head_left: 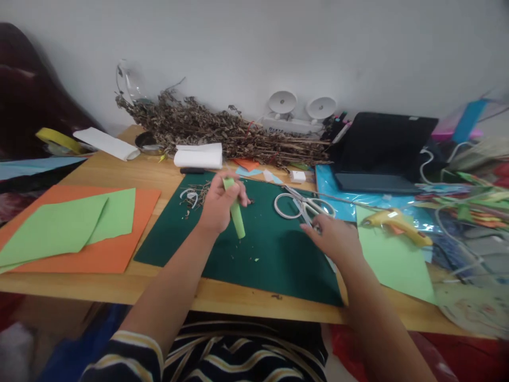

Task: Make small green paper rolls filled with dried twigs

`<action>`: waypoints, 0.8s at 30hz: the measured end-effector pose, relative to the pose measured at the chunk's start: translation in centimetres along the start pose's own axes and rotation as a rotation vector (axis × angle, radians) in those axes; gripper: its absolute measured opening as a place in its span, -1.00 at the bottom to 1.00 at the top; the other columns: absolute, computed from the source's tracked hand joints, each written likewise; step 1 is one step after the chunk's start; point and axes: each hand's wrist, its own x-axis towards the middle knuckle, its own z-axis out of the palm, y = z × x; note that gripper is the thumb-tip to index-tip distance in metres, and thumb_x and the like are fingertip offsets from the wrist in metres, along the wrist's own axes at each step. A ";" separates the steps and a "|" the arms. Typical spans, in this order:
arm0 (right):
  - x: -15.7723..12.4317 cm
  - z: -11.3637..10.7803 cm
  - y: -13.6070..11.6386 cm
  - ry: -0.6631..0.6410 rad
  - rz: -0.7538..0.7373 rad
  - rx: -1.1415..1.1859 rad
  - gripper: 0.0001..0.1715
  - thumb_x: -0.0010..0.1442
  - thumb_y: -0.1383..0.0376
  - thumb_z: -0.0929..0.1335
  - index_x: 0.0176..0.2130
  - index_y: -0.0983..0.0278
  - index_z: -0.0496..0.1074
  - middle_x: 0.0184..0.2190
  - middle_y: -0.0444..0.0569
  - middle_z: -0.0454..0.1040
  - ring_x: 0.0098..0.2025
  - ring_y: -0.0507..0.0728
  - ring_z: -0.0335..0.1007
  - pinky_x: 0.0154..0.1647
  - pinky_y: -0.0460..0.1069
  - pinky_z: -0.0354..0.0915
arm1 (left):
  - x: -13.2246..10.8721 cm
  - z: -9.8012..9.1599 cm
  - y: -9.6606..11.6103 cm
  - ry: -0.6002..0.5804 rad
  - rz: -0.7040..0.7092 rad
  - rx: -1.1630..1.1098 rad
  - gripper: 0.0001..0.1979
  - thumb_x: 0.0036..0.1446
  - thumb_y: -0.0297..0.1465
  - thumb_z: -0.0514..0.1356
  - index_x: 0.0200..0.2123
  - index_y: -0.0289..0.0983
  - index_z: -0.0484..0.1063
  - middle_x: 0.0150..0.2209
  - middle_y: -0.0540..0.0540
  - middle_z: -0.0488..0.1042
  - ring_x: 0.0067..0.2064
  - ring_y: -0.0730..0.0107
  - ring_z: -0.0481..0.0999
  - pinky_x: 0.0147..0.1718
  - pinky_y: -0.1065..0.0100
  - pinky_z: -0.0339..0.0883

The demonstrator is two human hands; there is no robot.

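A narrow folded strip of light green paper (237, 218) is gripped in my left hand (221, 201), its lower end pointing down over the dark green cutting mat (270, 254). My right hand (336, 239) is at the right side of the mat, fingers curled together beside white-handled scissors (288, 207). A slim silvery metal part runs between the scissor rings to these fingertips; whether it belongs to the scissors I cannot tell. Small green scraps (256, 260) lie on the mat, and thin dry twigs (199, 191) are behind my left hand.
Orange sheets (127, 233) and green sheets (51, 225) lie at left. A yellow glue gun (397, 225) rests on green paper (397, 265) at right. Behind are a bundle of dried plants (207, 119), a white paper roll (199, 156) and a dark tablet (385, 148).
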 end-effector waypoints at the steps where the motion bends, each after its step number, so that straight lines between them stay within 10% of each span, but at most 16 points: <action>1: -0.3 0.1 0.6 -0.063 0.031 -0.071 -0.53 0.06 -0.03 0.15 -0.35 0.29 0.34 -0.36 0.08 0.42 -0.28 0.27 0.34 -0.34 0.11 0.17 | -0.5 0.4 -0.2 -0.055 0.016 0.035 -0.84 -0.08 -0.33 0.19 -0.43 -0.24 0.24 -0.67 0.09 0.28 -0.63 0.55 0.30 -0.50 0.40 0.30; 9: -1.3 1.4 0.4 -0.169 0.005 -0.166 -0.73 0.16 0.22 0.12 -0.28 0.32 0.27 -0.33 0.11 0.40 -0.28 0.20 0.36 -0.39 0.02 0.17 | -3.7 2.4 -0.8 -0.287 0.072 0.404 -0.75 -0.06 -0.25 0.14 -0.62 -0.26 0.22 -0.70 0.04 0.23 -0.62 0.53 0.20 -0.62 0.45 0.10; 24: -5.3 1.9 3.7 -0.147 0.090 0.287 -0.57 0.13 0.40 0.07 0.00 0.33 0.16 -0.17 0.13 0.38 -0.22 0.15 0.34 -0.32 -0.01 0.19 | -2.3 6.3 -2.4 -0.710 0.096 0.607 -0.75 -0.06 -0.40 0.08 -0.70 -0.28 0.11 -0.71 0.07 0.15 -0.66 0.59 0.09 -0.65 0.49 0.01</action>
